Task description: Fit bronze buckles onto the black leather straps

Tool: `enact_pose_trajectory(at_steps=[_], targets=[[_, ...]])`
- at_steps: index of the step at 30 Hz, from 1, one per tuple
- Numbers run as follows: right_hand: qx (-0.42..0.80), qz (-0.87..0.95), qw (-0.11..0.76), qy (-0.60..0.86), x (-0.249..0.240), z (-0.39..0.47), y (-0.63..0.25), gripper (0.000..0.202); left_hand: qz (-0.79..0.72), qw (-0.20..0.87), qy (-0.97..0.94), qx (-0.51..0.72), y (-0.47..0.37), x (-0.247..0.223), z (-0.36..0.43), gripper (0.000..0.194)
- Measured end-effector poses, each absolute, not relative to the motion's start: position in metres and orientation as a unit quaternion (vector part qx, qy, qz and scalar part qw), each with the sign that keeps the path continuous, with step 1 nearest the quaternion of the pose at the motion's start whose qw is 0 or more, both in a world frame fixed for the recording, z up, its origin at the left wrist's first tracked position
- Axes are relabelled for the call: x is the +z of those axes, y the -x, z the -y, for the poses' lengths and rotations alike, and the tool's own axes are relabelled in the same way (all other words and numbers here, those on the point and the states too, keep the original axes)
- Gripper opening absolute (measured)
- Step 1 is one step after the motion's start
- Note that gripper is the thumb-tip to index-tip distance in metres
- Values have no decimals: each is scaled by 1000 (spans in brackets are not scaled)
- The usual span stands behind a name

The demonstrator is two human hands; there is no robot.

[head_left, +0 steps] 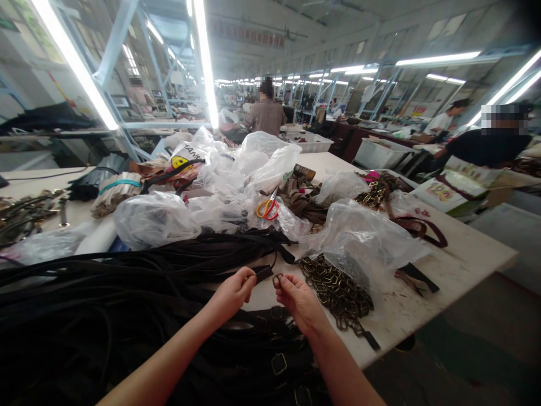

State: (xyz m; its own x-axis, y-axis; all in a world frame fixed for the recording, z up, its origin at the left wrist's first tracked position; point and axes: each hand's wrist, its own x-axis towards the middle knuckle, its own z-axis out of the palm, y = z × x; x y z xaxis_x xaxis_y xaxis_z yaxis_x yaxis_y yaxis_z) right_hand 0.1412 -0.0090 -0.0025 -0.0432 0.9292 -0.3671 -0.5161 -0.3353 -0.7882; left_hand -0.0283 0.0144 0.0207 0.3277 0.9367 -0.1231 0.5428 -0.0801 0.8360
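Note:
My left hand [240, 286] pinches a black strap [264, 273] near its end, which sticks out past the fingertips to the right. Between the thumb and fingers of my right hand [296, 296] is a small brass-coloured metal ring buckle [276, 279], rectangular in outline. Strap end and buckle are close together but apart. Right of my right hand lies a heap of similar metal buckles [338, 290], partly under a clear plastic bag [363, 237]. A large pile of black straps [127, 304] spreads below and left of my hands; a few with buckles [279, 363] lie beneath my wrists.
Red-and-yellow-handled scissors [267, 208] rest on plastic bags behind my hands. Pliers [412, 282] lie near the right edge of the table [456, 265]. Brown straps [302, 197] and bundled strips [116, 193] sit farther back. Several people work beyond, one person [486, 138] at the right.

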Motion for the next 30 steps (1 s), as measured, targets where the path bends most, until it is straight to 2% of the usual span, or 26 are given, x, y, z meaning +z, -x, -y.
enact_pose_trajectory(at_steps=[4, 8, 15, 25, 30], targets=[[720, 170, 535, 408, 7, 9, -142, 29, -489, 505, -679, 209, 28, 20, -16, 31], [780, 140, 490, 363, 1, 11, -138, 23, -453, 544, -681, 187, 33, 19, -16, 32], [833, 117, 440, 314, -14, 11, -137, 23, -457, 452, -757, 120, 44, 27, -21, 28], [868, 100, 404, 273, -24, 7, -140, 17, -461, 419, -772, 127, 44, 26, -20, 29], [866, 94, 404, 280, -25, 6, -139, 19, -472, 435, -752, 150, 42, 22, -19, 27]])
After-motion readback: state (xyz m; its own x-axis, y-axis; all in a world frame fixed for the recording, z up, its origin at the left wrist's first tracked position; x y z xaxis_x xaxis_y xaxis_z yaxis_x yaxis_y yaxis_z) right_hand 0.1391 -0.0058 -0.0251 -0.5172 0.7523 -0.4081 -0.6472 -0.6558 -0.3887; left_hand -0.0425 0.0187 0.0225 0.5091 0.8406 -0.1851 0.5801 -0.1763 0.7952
